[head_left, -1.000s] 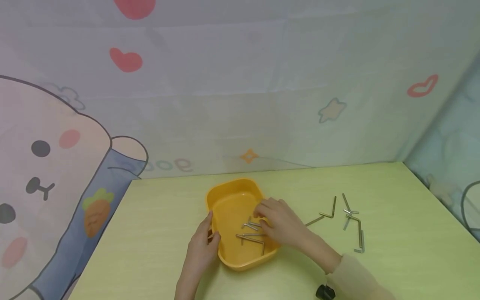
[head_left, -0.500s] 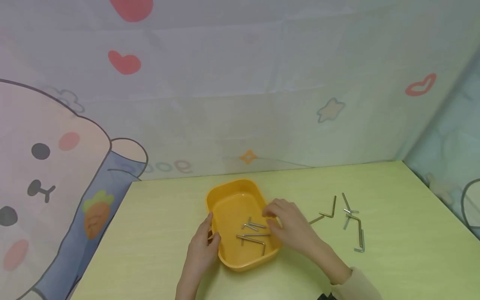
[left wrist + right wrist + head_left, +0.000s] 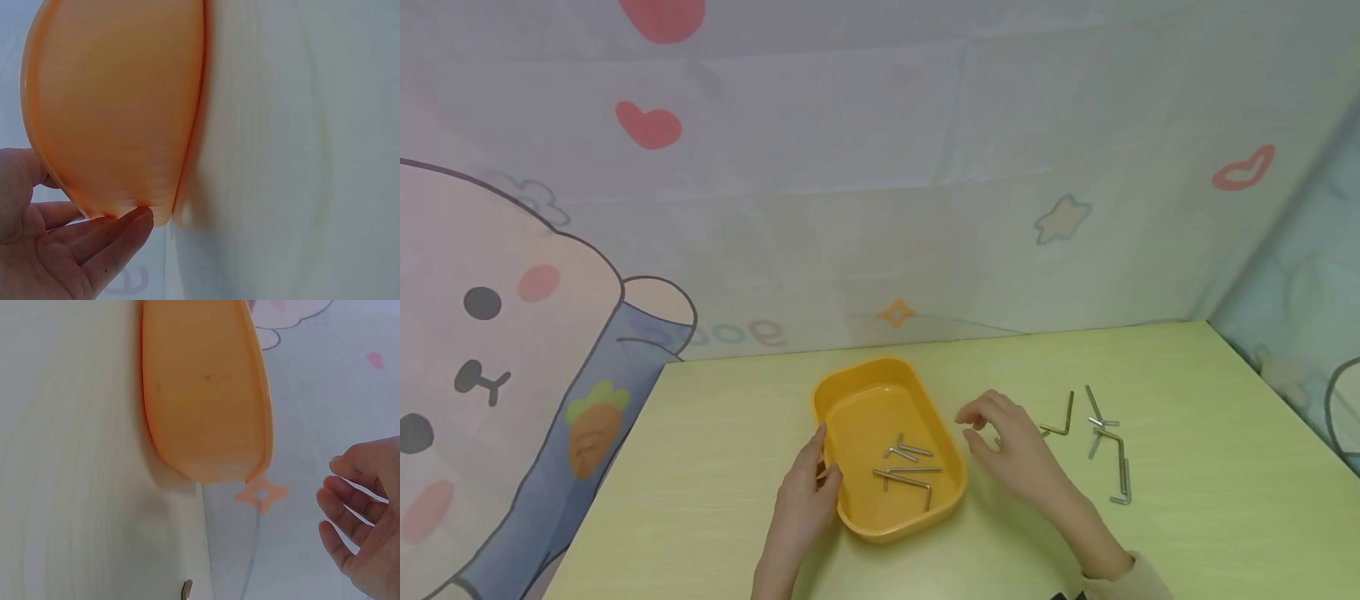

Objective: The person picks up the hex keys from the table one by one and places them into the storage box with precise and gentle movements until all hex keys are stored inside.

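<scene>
A yellow plastic tray (image 3: 861,417) lies on the table in the head view. Inside it are several L-shaped metal hex keys (image 3: 904,479), grouped toward its near right side. My left hand (image 3: 805,500) grips the tray's left rim, with fingers against the outer wall (image 3: 119,112) in the left wrist view. Just right of the tray, my right hand (image 3: 1018,454) hovers apart from it, fingers loosely bent and nothing between them. Beyond that hand lie more hex keys (image 3: 1122,462) on the table, silver and brass-toned. The right hand partly covers one of them.
The pale yellow-green table (image 3: 700,467) ends at the back against a printed cloth (image 3: 850,208) with hearts and a cartoon animal. Another cloth (image 3: 1307,292) hangs along the right side, with a dark curved line on it.
My right hand has drawn back from over the tray's right side to the table beside it, uncovering the hex keys inside. The left hand and the tray have stayed in place.
</scene>
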A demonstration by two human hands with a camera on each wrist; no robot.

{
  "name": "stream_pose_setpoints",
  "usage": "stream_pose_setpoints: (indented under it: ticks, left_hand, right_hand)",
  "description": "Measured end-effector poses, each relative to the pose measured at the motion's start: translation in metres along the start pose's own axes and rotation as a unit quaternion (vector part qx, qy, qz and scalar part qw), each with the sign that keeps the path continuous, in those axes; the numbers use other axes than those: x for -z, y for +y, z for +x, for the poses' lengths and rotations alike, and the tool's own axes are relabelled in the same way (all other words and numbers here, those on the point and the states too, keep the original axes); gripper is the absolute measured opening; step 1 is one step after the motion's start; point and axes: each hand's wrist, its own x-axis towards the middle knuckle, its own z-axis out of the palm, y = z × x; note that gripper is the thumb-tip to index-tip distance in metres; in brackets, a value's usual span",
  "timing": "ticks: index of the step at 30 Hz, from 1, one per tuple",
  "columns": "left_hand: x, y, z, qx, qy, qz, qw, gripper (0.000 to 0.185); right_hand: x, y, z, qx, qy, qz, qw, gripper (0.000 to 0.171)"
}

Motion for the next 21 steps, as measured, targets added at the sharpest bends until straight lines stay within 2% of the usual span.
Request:
stream_pose_setpoints:
  ticks: [11, 21]
  left_hand:
    - [0.000, 0.000, 0.001, -0.005, -0.001, 0.003, 1.0000, 0.059]
    - [0.001, 0.003, 0.000, -0.006, 0.001, -0.001, 1.0000, 0.058]
  right_hand:
    - [0.007, 0.009, -0.007, -0.027, 0.009, -0.001, 1.000, 0.021]
    - [0.017, 0.019, -0.009, -0.028, 0.021, -0.013, 0.999, 0.023]
